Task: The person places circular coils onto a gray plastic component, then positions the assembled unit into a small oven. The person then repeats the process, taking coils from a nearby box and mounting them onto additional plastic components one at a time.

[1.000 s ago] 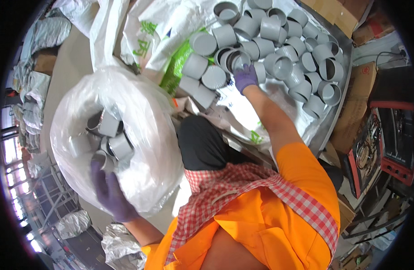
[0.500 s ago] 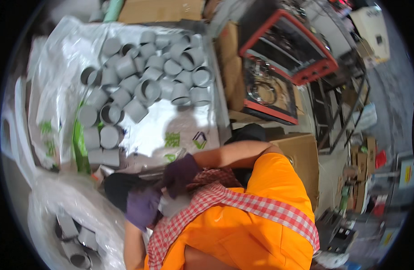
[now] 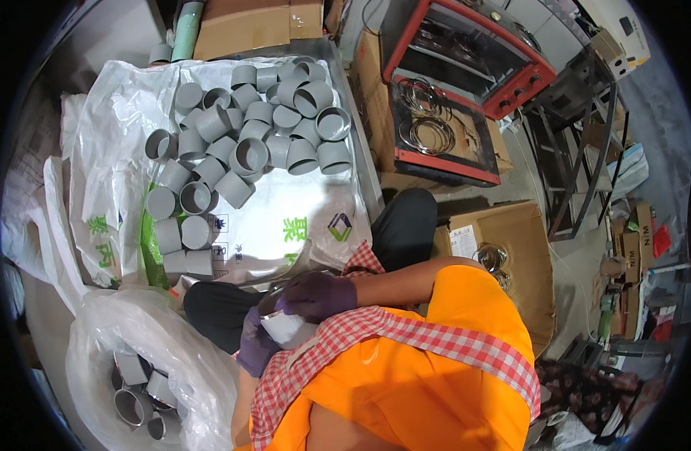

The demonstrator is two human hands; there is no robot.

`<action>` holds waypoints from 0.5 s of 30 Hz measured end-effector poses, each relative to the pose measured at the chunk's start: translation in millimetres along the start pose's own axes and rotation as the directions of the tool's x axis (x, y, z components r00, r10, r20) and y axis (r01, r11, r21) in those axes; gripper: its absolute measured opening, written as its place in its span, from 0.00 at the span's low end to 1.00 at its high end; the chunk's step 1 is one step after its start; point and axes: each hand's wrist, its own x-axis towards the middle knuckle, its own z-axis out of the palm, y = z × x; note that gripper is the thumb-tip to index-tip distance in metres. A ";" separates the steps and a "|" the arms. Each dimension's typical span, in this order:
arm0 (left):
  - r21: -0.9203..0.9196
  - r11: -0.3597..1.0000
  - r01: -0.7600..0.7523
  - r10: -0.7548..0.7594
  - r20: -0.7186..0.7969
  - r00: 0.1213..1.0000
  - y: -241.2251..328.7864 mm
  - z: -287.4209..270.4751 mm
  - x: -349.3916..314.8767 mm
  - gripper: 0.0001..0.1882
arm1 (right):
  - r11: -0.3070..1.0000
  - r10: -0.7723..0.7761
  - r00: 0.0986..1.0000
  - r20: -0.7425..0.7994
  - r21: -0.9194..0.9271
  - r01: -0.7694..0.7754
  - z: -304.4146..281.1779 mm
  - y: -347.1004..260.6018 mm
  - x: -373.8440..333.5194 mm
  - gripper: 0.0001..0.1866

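In purple gloves, both my hands are close together at my lap. My left hand wraps round the side of a light grey plastic cup, which lies tilted against my checked apron. My right hand is curled over the upper edge of the same cup, and something dark and shiny shows by its fingers, too unclear to name. Ahead, many grey plastic cups lie heaped on a white printed plastic sheet, some on their sides, some with the mouth up.
At lower left, a clear plastic bag holds several grey cups with shiny rims. On the right, a red oven has its door down, with metal rings on it. A cardboard box with more rings stands beside my right knee.
My right hand has shifted slightly right and the grey cup between my hands shows more plainly. The whole view has moved a little; the heap looks the same.
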 end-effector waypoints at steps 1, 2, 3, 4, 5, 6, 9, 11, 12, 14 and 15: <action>-0.153 0.986 0.065 -0.069 -0.022 0.997 6.8 8.9 2.4 0.29 | 0.983 -0.168 0.974 -0.150 -0.099 0.154 11.2 15.1 -5.8 0.14; -0.305 0.945 0.119 -0.138 -0.041 0.990 22.3 25.1 4.6 0.30 | 0.932 -0.342 0.899 -0.272 -0.218 0.289 17.8 23.5 -8.8 0.14; -0.444 0.882 0.160 -0.202 -0.049 0.978 34.9 39.1 2.9 0.31 | 0.966 -0.232 0.925 -0.300 -0.184 0.183 13.4 16.1 -8.2 0.12; -0.421 0.892 0.165 -0.197 -0.033 0.980 41.5 47.0 -2.0 0.31 | 0.986 0.047 0.932 -0.360 0.163 0.014 12.0 6.1 -10.8 0.13; -0.401 0.900 0.170 -0.191 -0.012 0.982 47.1 54.3 -4.3 0.32 | 0.860 0.325 0.890 -0.319 0.492 -0.138 10.0 -4.6 -15.7 0.14; -0.380 0.908 0.175 -0.186 0.009 0.983 49.3 60.3 -4.4 0.33 | 0.605 0.560 0.808 -0.186 0.758 -0.244 8.6 -9.5 -18.9 0.15; -0.187 0.978 0.089 -0.107 -0.085 0.991 59.0 69.7 3.8 0.30 | 0.367 0.622 0.782 0.047 0.864 -0.344 -13.3 -1.2 -22.4 0.18; 0.376 0.926 -0.025 0.077 -0.125 0.989 64.4 67.6 10.9 0.19 | 0.217 0.619 0.755 0.218 0.876 -0.431 -24.6 -0.7 -25.5 0.17; 0.584 0.792 -0.178 0.209 0.014 0.978 70.2 66.8 14.8 0.17 | 0.260 0.583 0.789 0.195 0.875 -0.408 -27.2 0.6 -24.4 0.16; 0.812 0.352 -0.466 0.341 0.352 0.871 81.3 65.4 24.6 0.14 | 0.343 0.505 0.850 0.152 0.868 -0.359 -32.6 4.2 -20.2 0.14; 0.636 0.748 -0.189 0.146 0.120 0.982 82.9 71.4 24.4 0.14 | 0.340 0.481 0.860 0.169 0.868 -0.360 -34.5 3.9 -21.4 0.14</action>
